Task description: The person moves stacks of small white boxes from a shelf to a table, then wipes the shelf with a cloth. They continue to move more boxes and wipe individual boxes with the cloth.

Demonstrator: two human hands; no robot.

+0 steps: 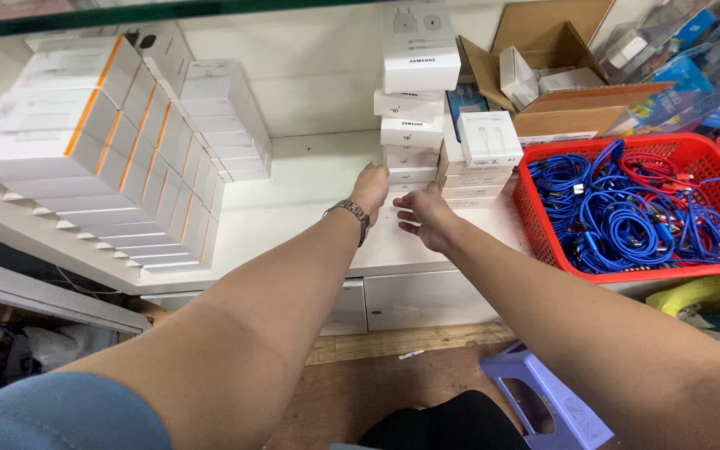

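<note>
Left hand (370, 187) presses the white box stack (411, 142) near the counter (310, 187) back edge, steadying it. Right hand (425, 215) touches its base, grip wide, holding nothing.

left hand (370, 188) fingertips hidden behind stack of white boxes (411, 125), red basket (627, 275) cut off right

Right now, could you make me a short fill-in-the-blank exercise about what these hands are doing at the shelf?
1. Both hands reach for a stack of small ____ boxes.
2. The left hand has a ____ at its wrist.
3. The basket to the right of the stack is coloured ____.
4. The coiled cables in it are mostly ____.

Missing words: white; watch; red; blue
</note>
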